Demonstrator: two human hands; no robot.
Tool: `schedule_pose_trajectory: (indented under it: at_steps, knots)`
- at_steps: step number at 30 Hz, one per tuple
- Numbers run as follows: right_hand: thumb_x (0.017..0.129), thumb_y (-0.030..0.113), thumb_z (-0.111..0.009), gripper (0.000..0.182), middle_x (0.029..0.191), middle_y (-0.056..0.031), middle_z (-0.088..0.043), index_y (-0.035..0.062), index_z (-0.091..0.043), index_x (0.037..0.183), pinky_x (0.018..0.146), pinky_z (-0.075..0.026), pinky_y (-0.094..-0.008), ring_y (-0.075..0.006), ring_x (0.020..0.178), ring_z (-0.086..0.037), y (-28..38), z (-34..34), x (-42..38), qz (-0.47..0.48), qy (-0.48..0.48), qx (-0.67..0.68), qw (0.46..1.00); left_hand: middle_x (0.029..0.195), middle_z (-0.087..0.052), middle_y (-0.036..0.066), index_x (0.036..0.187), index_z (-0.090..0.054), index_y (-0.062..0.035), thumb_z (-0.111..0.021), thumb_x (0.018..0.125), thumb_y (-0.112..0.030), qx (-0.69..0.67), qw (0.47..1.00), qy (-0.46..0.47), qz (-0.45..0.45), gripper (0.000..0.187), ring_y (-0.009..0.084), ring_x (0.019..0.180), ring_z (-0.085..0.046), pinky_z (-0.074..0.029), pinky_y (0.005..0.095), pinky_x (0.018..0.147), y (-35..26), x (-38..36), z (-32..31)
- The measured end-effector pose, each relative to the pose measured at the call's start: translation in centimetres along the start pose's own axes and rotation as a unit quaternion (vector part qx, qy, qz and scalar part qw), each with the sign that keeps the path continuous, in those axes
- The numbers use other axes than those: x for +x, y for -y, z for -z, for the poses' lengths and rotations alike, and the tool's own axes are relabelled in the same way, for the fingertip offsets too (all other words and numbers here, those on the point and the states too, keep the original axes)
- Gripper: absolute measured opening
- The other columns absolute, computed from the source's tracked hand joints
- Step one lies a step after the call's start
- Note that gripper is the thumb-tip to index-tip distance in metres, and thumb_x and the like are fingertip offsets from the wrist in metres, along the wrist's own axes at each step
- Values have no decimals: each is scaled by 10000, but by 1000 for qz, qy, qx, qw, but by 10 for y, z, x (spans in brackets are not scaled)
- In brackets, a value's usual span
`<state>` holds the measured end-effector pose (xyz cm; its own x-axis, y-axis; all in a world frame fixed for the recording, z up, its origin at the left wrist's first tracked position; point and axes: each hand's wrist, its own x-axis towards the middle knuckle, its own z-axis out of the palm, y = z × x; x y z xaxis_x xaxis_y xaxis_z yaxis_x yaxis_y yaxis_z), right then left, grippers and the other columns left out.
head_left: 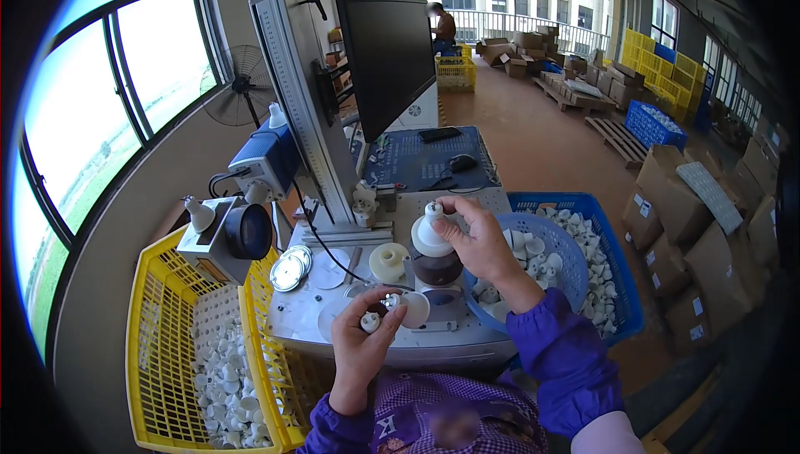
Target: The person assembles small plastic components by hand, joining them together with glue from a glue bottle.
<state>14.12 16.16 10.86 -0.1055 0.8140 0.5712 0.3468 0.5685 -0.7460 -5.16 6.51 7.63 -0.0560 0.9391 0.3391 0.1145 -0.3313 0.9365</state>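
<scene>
My right hand (pixel 483 241) pinches the neck of a white lamp housing (pixel 430 237) with pins on its end. The housing stands cap up at the top of a dark round fixture (pixel 438 270) on the workbench. Lower and to the left, my left hand (pixel 364 352) is closed around two more white lamp housings: one small end (pixel 370 321) pokes out between the fingers, and a wider cup (pixel 413 311) faces right. A cream ring-shaped part (pixel 388 262) lies on the bench behind the left hand.
A laser-like head with a dark lens (pixel 248 231) juts over the bench's left side. Housings fill a yellow crate (pixel 142 354) at left, and a lilac colander (pixel 575 262) inside a blue crate (pixel 629 304) at right. A monitor (pixel 387 62) stands behind; cartons (pixel 708 262) are stacked far right.
</scene>
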Motion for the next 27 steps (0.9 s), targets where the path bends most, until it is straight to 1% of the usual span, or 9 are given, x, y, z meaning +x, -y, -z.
schedule_pose_trajectory:
  at_steps: [11, 13, 14, 16, 17, 19, 24, 26, 27]
  knots:
    - [843, 253, -665, 341, 1060, -108, -616, 37, -598, 1097, 875, -427, -361, -251, 1023, -538, -14, 17, -2, 30, -15, -5, 999, 791, -602, -7, 1015, -644, -15, -707, 819, -99, -17, 998, 54, 18, 222, 39, 680, -518, -402, 175, 574, 18, -17, -13]
    - [819, 218, -686, 321, 1075, -115, -618, 48, -606, 1079, 881, -423, -358, -265, 1048, -533, -35, 43, -3, -81, -78, 85, 990, 793, -603, -6, 1006, -643, -12, -710, 816, -96, -34, 996, 44, 69, 218, 42, 676, -521, -408, 173, 578, 14, -25, -12]
    - [819, 218, -686, 321, 1075, -115, -618, 48, -606, 1079, 881, -423, -358, -265, 1048, -533, -54, 59, -5, -84, -79, 78, 990, 793, -603, -6, 1006, -643, -12, -710, 816, -96, -40, 996, 48, 71, 218, 42, 676, -521, -408, 173, 578, 18, -27, -12]
    - [793, 160, -686, 307, 1105, -120, -614, 57, -609, 1071, 891, -420, -377, -297, 1055, -528, -100, 87, -13, -133, -45, -132, 981, 791, -602, -7, 1002, -640, -10, -713, 814, -95, -44, 994, 51, 91, 219, 41, 674, -523, -410, 171, 575, 29, -33, -11]
    - [793, 160, -686, 307, 1105, -120, -614, 57, -609, 1071, 891, -420, -377, -297, 1055, -528, -113, 90, -19, -136, -47, -135, 980, 792, -602, -6, 1006, -639, -12, -715, 812, -95, -43, 992, 62, 102, 224, 40, 674, -527, -416, 172, 576, 32, -36, -11]
    - [756, 106, -676, 270, 1114, -113, -603, 71, -634, 1020, 886, -419, -400, -315, 1063, -517, -133, 91, -35, -85, 33, -356, 930, 794, -601, -4, 1007, -639, -13, -716, 812, -96, -53, 990, 78, 108, 225, 40, 672, -529, -419, 171, 576, 31, -40, -17]
    - [712, 60, -654, 212, 1084, -78, -595, 104, -669, 919, 904, -371, -450, -291, 1088, -482, -180, 68, -46, 1, 106, -438, 893, 851, -639, 20, 993, -644, -15, -723, 804, -100, -61, 987, 112, 103, 222, 63, 724, -556, -457, 201, 642, 31, -52, -31]
    - [684, 81, -676, 236, 1094, -73, -590, 105, -669, 919, 860, -363, -428, -275, 1049, -497, -188, 61, -46, 15, 130, -567, 813, 879, -652, 26, 987, -646, -14, -726, 800, -98, -45, 985, 121, 119, 220, 70, 760, -561, -463, 213, 672, 27, -55, -30]
    - [684, 81, -676, 236, 1094, -73, -590, 105, -669, 919, 860, -363, -428, -275, 1049, -497, -188, 60, -46, 13, 129, -565, 815, 887, -647, 20, 986, -648, -4, -716, 802, -72, -43, 985, 123, 116, 208, 62, 763, -548, -450, 203, 671, 26, -56, -31]
